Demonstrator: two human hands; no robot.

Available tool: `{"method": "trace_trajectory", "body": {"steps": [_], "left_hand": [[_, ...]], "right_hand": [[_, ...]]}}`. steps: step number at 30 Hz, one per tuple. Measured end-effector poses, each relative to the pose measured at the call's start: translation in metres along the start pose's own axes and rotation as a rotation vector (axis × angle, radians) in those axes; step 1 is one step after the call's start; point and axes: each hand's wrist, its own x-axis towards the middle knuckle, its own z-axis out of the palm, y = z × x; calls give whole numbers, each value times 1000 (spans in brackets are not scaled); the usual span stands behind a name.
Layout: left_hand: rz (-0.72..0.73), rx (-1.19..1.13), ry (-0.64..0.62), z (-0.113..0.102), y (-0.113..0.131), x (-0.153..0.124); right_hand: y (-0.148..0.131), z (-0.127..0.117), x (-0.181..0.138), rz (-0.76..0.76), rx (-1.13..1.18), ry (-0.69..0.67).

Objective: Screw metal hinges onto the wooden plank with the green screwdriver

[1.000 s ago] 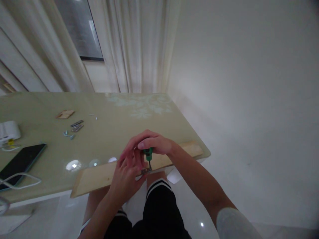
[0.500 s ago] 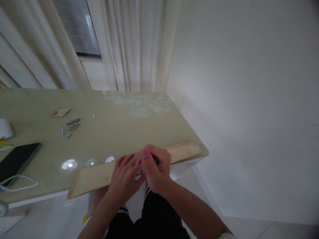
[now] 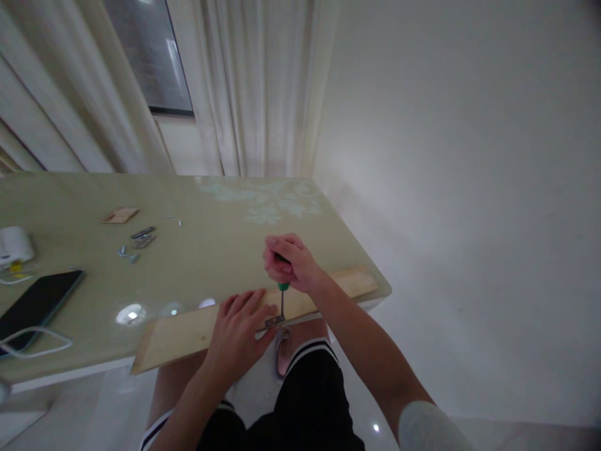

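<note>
My right hand (image 3: 288, 263) is closed around the handle of a screwdriver (image 3: 282, 297), which has a green collar and a thin metal shaft. The shaft stands nearly upright, its tip down at a small metal hinge (image 3: 275, 321). That hinge lies along the near edge of a long pale wooden board (image 3: 176, 332). Flat across the board rests my left hand (image 3: 241, 319), fingers stretched out, with its index finger and thumb beside the hinge. Whether a screw sits under the tip is too small to tell.
The board lies at the front edge of a greenish table (image 3: 211, 238). Farther left are several metal hinges (image 3: 143, 238), screws (image 3: 126, 254), a small wooden piece (image 3: 120, 215), a phone (image 3: 40, 307), a white cable (image 3: 51, 332) and a white roll (image 3: 15, 244). A wall (image 3: 460, 219) stands on the right.
My right hand has risen from beside the left hand up onto the screwdriver handle, now upright, so the shaft and hinge show. My left hand has stayed on the board.
</note>
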Motion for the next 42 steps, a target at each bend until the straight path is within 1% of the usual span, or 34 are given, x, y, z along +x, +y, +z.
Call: {"method": "trace_trajectory", "body": {"steps": [2,3,5,6,7,8,10,12,15,18,20,22,23,24,25,26,28,31,33,36,37,38,39,40,42], "left_hand": [[-4,1,-5,0,0,0],[-8,1,-8,0,0,0],[-13,-5,-14,0,1,0],[-16,-10,-18,0,1,0],[-17,-15,-22,-1,1,0],[-15,-19,-26,-1,1,0],[-4,-16,-30,-1,0,0],[4,-1,-28,-1,-1,0],[14,21,-12,1,-2,1],[20,31,5,1,-3,0],[18,31,9,1,-2,0],[14,26,8,0,-1,1],[10,23,4,-1,-1,1],[5,19,-1,-1,0,2],[-1,15,-8,-2,0,2],[-5,10,-16,-2,1,2],[-13,3,-24,-2,1,2],[-23,-10,-24,0,0,1],[-21,-16,-19,1,0,0],[-15,-22,-11,2,-1,-1],[-14,-30,-12,2,-1,-1],[-16,-42,-12,2,-1,0],[-19,-54,-11,1,-1,0],[-24,-64,-7,1,-1,0],[-31,-66,2,0,0,1]], "right_hand": [[9,17,-12,-129,-89,298],[13,26,-21,-219,-168,472],[21,43,-43,-367,-355,735],[24,49,-52,-400,-434,796],[26,54,-61,-429,-482,824],[27,56,-66,-439,-496,817],[25,55,-69,-406,-427,770],[18,46,-63,-340,-314,655],[1,30,-50,-245,-213,381],[-14,17,-41,-164,-236,99],[-19,8,-34,-67,-227,-116],[-18,1,-24,35,-125,-312],[-16,-2,-18,61,-58,-372],[-13,-4,-13,61,0,-399],[-9,-5,-9,41,34,-397],[-5,-5,-6,5,48,-367],[3,-3,-3,-71,44,-261],[13,7,-10,-140,14,-81],[19,17,-20,-203,-50,106],[30,33,-38,-374,-248,534],[33,39,-43,-431,-324,623],[35,44,-48,-481,-394,669],[36,48,-51,-522,-453,664],[35,50,-54,-547,-496,622],[29,49,-55,-535,-518,473]]}}
